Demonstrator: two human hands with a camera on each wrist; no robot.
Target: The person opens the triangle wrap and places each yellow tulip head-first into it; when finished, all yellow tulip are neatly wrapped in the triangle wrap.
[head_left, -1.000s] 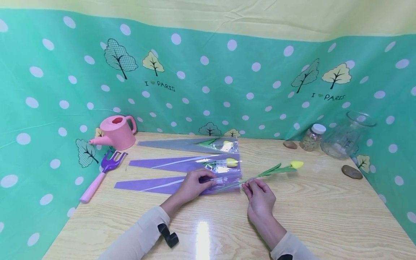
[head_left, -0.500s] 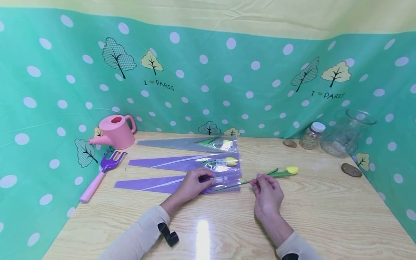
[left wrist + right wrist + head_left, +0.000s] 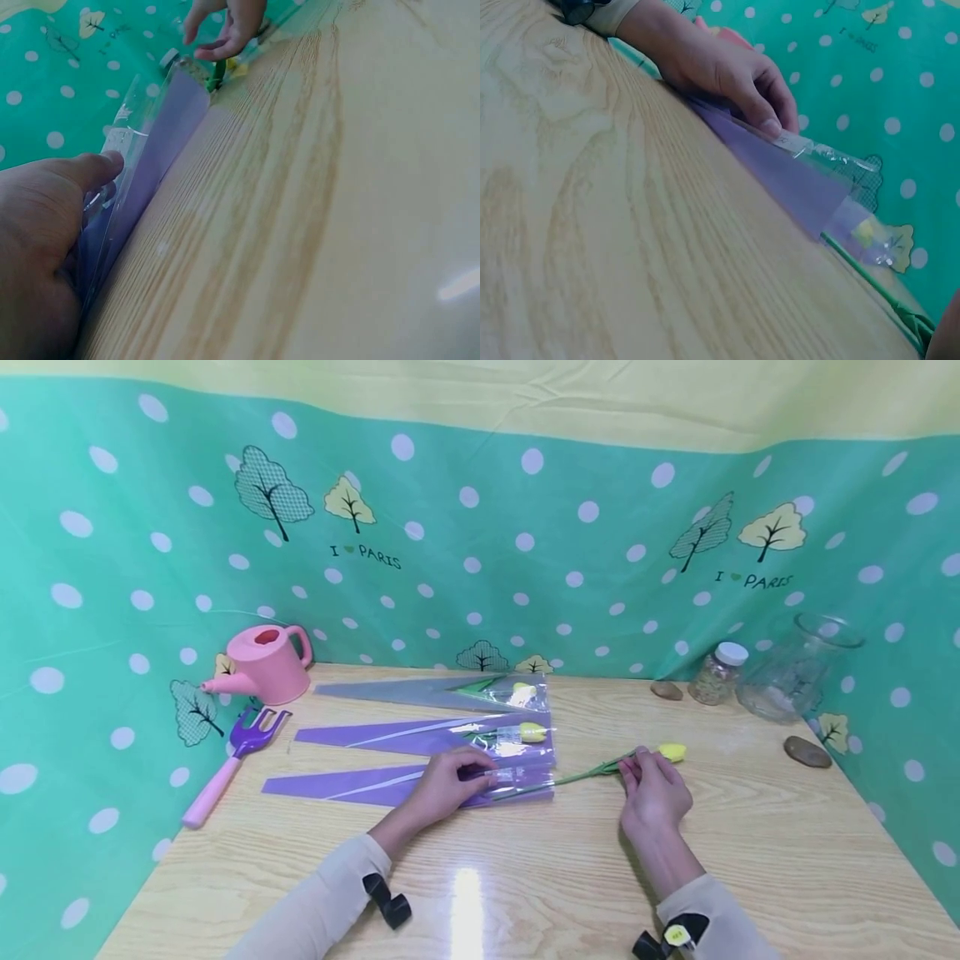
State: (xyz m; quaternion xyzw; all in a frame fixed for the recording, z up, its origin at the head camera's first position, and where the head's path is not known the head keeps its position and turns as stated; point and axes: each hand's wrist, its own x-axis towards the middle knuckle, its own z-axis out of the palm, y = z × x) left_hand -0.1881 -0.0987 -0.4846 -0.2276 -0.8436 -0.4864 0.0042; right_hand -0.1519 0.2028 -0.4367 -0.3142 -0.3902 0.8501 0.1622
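A purple-backed clear flower sleeve point(image 3: 337, 787) lies nearest me in a row of three. My left hand point(image 3: 448, 787) pinches its clear front film, with the thumb point(image 3: 101, 169) on top; the film stands a little off the purple back in the right wrist view. A yellow tulip point(image 3: 577, 777) with a green stem reaches into the sleeve's right-hand mouth, its lower stem showing through the film. My right hand point(image 3: 656, 793) pinches the tulip by its leaves, just below the yellow bloom point(image 3: 672, 752). The fingers partly cover the leaves.
Behind lie a second purple sleeve point(image 3: 375, 737) and a grey one point(image 3: 375, 691), each with a yellow tulip inside. A pink watering can point(image 3: 270, 668) and purple hand fork point(image 3: 251, 735) stand left. At right are a lidded jar point(image 3: 715, 681), a glass vase point(image 3: 780, 685) and brown stones point(image 3: 807, 752).
My right hand has moved rightward along the tulip, from the stem up to the leaves below the bloom. The bloom has sunk slightly. My left hand stays on the sleeve.
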